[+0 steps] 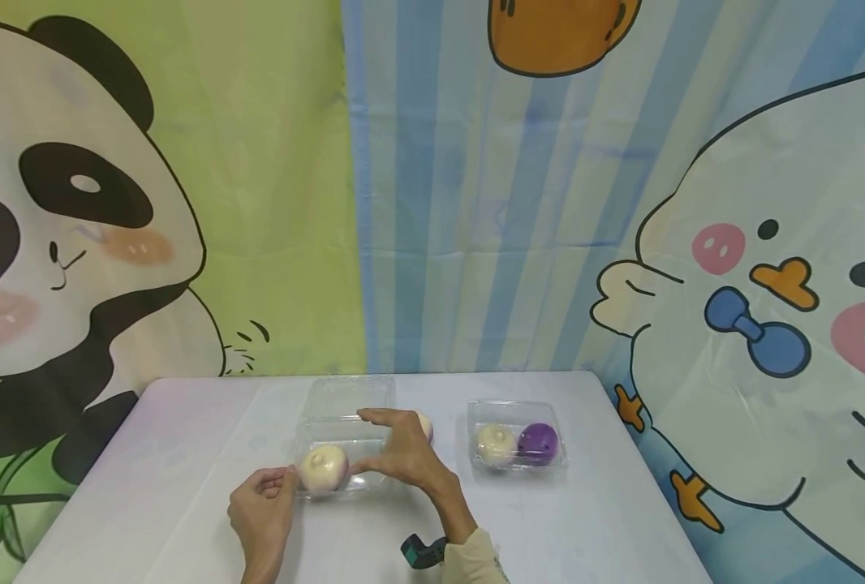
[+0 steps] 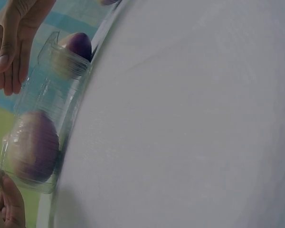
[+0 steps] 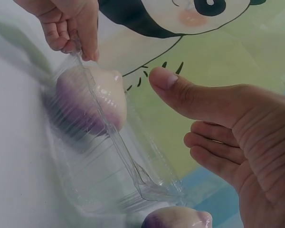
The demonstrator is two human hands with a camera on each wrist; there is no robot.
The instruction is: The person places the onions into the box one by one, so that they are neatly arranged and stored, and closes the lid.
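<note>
My left hand [image 1: 263, 515] pinches the near left rim of a clear plastic clamshell box [image 1: 368, 482], whose lid [image 1: 350, 396] is folded back, away from me. A glossy white-and-purple onion [image 1: 323, 468] sits in the left end of this box, close to my left fingertips; the other end holds nothing. Over the box's right side my right hand [image 1: 403, 454] hovers, thumb and fingers spread apart and holding nothing, as the right wrist view also shows. A second onion [image 3: 178, 219] lies just outside the box's right end, mostly hidden behind my right hand in the head view.
To the right stands another clear box [image 1: 516, 407], with a whitish onion [image 1: 497, 444] and a deep purple onion [image 1: 538, 444] inside. Both boxes rest on a white table [image 1: 593, 519]. Behind it hangs a cartoon-printed curtain [image 1: 447, 203].
</note>
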